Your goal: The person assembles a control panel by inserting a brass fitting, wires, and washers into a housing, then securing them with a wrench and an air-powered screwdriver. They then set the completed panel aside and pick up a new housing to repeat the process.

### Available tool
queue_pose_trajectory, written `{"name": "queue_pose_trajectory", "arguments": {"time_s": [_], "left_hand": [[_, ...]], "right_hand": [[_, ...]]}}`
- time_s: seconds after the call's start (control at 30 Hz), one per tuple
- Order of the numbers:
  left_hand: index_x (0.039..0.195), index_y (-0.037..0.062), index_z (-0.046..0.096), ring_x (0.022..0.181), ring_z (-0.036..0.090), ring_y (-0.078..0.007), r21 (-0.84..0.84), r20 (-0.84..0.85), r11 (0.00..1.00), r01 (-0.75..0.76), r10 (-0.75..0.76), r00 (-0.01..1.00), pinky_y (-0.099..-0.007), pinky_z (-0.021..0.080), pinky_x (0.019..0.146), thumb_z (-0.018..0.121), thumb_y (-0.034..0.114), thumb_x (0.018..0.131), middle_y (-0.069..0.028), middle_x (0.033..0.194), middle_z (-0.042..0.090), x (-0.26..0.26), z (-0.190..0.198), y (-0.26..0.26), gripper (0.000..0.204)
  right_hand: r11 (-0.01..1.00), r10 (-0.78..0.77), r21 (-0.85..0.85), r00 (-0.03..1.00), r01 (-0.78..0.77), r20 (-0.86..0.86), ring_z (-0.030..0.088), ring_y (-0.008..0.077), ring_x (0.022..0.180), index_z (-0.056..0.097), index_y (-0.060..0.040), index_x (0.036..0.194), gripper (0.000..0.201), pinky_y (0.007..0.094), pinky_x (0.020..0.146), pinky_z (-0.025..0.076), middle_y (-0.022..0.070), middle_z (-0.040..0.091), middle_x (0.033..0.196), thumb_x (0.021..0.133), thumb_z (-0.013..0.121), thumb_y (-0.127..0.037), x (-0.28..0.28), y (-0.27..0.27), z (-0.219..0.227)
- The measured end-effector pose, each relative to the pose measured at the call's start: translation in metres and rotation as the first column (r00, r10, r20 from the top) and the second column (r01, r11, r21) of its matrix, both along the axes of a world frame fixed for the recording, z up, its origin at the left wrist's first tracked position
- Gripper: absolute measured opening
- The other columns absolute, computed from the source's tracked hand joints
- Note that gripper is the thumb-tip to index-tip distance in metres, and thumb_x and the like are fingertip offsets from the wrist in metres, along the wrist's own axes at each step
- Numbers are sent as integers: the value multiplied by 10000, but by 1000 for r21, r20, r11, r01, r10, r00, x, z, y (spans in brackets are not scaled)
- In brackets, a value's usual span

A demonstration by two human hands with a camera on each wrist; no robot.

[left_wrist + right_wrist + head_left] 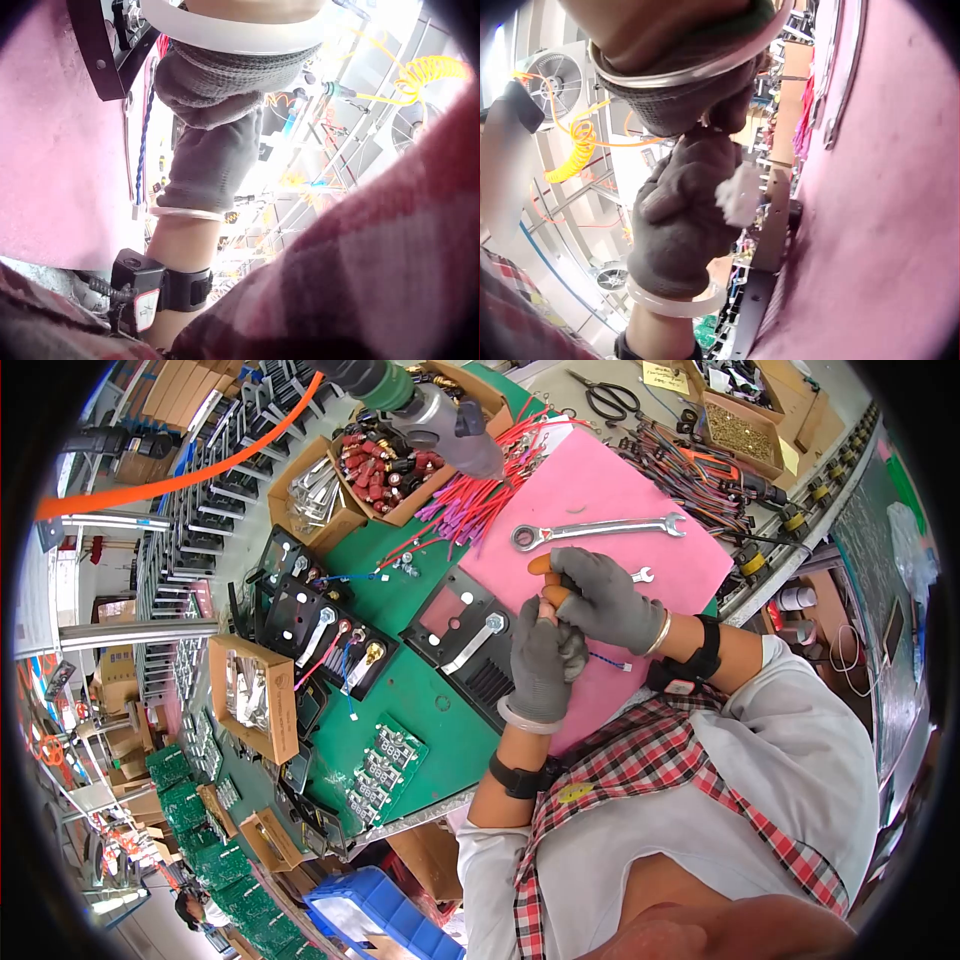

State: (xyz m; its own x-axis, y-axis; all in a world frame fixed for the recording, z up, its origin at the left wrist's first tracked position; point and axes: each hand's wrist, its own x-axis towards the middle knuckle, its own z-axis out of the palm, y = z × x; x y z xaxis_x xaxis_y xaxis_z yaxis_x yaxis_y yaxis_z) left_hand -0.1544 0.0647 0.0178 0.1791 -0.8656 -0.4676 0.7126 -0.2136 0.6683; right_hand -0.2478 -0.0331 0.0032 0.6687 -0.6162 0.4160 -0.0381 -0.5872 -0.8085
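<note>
Both the left hand (540, 665) and the right hand (608, 603) wear grey gloves and meet, bent inward, over a pink mat (692, 575). Orange covers (541, 565) sit on two digits of the right hand. Each grip has its fingers curled toward the other; whether either pinches anything cannot be told, since the gloves hide the space between.

Just left of the left hand lies a black panel (475, 668) at the mat's left edge, with a metal strip (468, 649) bolted on it. Near the right wrist, a blue wire (605, 658) ends in a white connector on the mat. Small and partly covered by the right hand, a wrench (643, 575) rests there too; a longer ratchet wrench (600, 531) lies on the mat's far part.

Farther off are red leads (495, 490), a carton (402, 511) of red and black parts, and, to the far right, dark cables (680, 475) and scissors (610, 398). To the left, the green worktop (430, 710) carries black housings (300, 615), boards with digit displays (385, 775) and a box (284, 705) of metal pieces.
</note>
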Motion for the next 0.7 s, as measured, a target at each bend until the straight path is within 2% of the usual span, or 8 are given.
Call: {"name": "queue_pose_trajectory", "arguments": {"time_s": [0.03,0.13,0.17,0.27,0.37,0.5,0.63,0.7], "left_hand": [[889,101,414,468,272,-38,-7,-7,1000,-13,13,1000,-170,225,366,408,270,920,41,636,320,0,-2,-2,172],[892,99,422,465,268,-36,-2,-16,999,-34,34,999,-170,225,366,397,267,925,48,635,318,2,-6,-7,173],[893,97,425,465,267,-35,13,-13,999,-33,33,999,-170,224,366,399,265,926,49,635,319,3,-7,-10,173],[891,90,430,465,264,-35,30,2,999,-21,21,1000,-171,222,365,401,261,927,46,635,324,3,-10,-18,177],[875,90,422,465,264,-35,15,-2,1000,15,-15,1000,-171,223,364,404,245,921,38,637,328,-1,-14,-26,163],[856,95,405,461,265,-38,38,-37,999,7,-6,999,-173,228,360,413,207,896,31,642,334,4,-30,-31,119],[858,95,401,456,263,-38,37,-72,999,-4,7,997,-168,227,355,417,175,885,29,644,340,1,-34,-35,86],[861,95,403,456,264,-37,27,-88,1000,5,-3,996,-166,225,353,413,162,886,29,643,342,2,-39,-36,73]], "right_hand": [[999,23,-46,999,-22,23,519,125,632,506,-15,1090,351,251,597,445,47,533,773,755,608,-42,-1,-5,-4],[965,86,257,991,-57,-101,529,108,652,493,-27,1157,424,252,593,452,40,527,797,765,644,-94,-12,-22,-14],[919,57,394,992,-8,-111,529,99,637,497,-86,1189,481,244,566,443,26,516,752,743,677,-108,-14,-27,-26],[712,119,694,992,-105,28,535,97,648,499,-95,1187,463,235,562,444,31,515,731,756,668,-123,-23,-35,-33],[686,76,727,991,28,-110,528,92,648,495,-84,1192,464,241,576,442,30,517,708,767,667,-153,-10,-25,-18],[879,77,473,964,55,-254,493,52,656,496,-33,1175,462,213,578,424,-8,522,755,752,670,-96,-18,-38,-26],[822,105,567,964,54,-243,474,45,642,495,-40,1180,477,208,566,409,-17,505,737,748,678,-120,-27,-50,-28],[819,108,571,962,57,-251,487,79,623,496,-28,1179,497,237,561,419,9,506,711,752,687,-194,-23,-52,-35]]}}
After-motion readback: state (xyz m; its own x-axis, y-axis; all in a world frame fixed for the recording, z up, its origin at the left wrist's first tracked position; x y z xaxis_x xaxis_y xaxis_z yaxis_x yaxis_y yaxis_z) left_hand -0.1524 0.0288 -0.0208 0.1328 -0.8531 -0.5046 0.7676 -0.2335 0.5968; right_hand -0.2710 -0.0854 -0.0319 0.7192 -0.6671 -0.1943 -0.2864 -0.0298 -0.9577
